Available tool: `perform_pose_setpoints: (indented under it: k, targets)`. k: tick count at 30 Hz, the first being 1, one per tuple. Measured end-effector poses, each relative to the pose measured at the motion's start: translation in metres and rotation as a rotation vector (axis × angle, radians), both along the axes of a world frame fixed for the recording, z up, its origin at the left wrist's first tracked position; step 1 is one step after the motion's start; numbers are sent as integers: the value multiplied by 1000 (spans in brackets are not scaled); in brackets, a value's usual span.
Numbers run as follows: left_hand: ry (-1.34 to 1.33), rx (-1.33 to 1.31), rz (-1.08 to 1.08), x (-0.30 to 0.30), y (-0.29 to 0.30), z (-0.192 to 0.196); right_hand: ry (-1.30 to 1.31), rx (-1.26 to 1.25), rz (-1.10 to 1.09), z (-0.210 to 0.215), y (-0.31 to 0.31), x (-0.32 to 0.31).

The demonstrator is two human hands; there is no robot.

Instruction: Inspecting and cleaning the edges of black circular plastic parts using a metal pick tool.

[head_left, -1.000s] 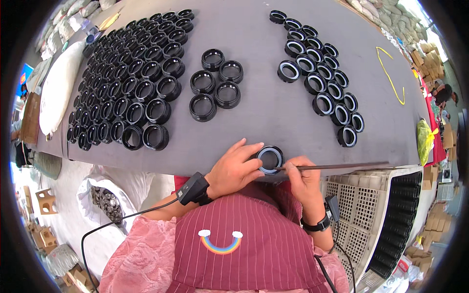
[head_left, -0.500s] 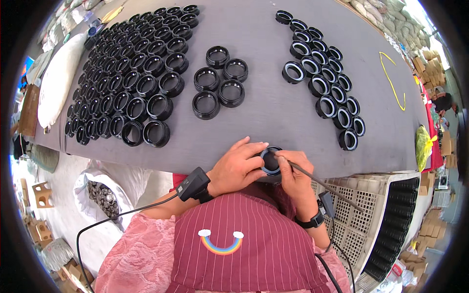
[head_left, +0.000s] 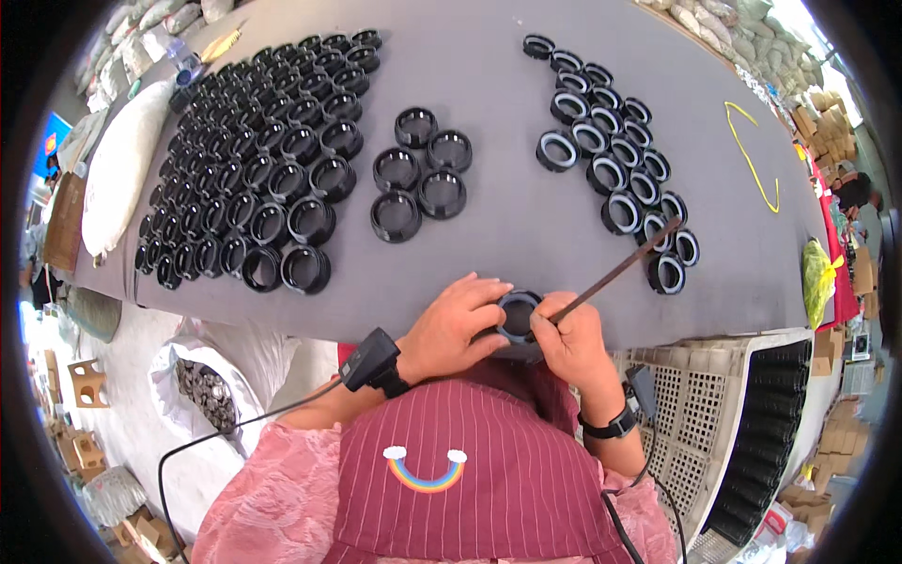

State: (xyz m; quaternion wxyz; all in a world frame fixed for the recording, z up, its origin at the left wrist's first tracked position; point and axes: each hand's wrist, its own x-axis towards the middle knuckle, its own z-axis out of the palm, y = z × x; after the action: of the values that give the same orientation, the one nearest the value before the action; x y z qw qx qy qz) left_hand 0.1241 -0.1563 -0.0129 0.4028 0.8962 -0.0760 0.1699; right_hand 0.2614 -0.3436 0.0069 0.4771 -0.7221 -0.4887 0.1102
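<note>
Near the table's front edge, my left hand (head_left: 456, 324) is closed on a black ring (head_left: 517, 298) with a grey inner band. My right hand (head_left: 571, 340) grips a thin brown stick (head_left: 615, 269) at the ring's right side. The stick slants up and away to the right; its near end is hidden in my fingers. Ahead of my hands stands a small group of black rings (head_left: 396, 216). To the right, a slanting cluster of black rings (head_left: 623, 212) shows pale inner bands. Many plain black rings (head_left: 306, 270) fill the table's left side in rows.
A grey cloth covers the table (head_left: 498, 211). A yellow cord (head_left: 740, 150) lies at the right, and a white sack (head_left: 125, 174) rests at the left edge. Below stand a plastic crate (head_left: 691, 399) and an open sack of metal parts (head_left: 205, 395). Cables trail from both wrists.
My right hand has turned, swinging the stick's free end from lower right to upper right. My left hand stays on the ring. The view has shifted slightly.
</note>
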Motion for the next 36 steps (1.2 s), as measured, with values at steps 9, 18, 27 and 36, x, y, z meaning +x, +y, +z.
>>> perform_pose_setpoints:
  k: [9, 18, 27, 36]
  targets:
    - [263, -10, 307, 20, 19, 15, 748, 503, -550, -36, -33, -2]
    - [20, 531, 448, 33, 14, 43, 641, 395, -454, -48, -36, -6]
    - [-5, 823, 445, 107, 16, 46, 633, 470, -378, -52, -39, -9]
    - [128, 547, 425, 237, 28, 21, 572, 456, -342, -56, -40, -15]
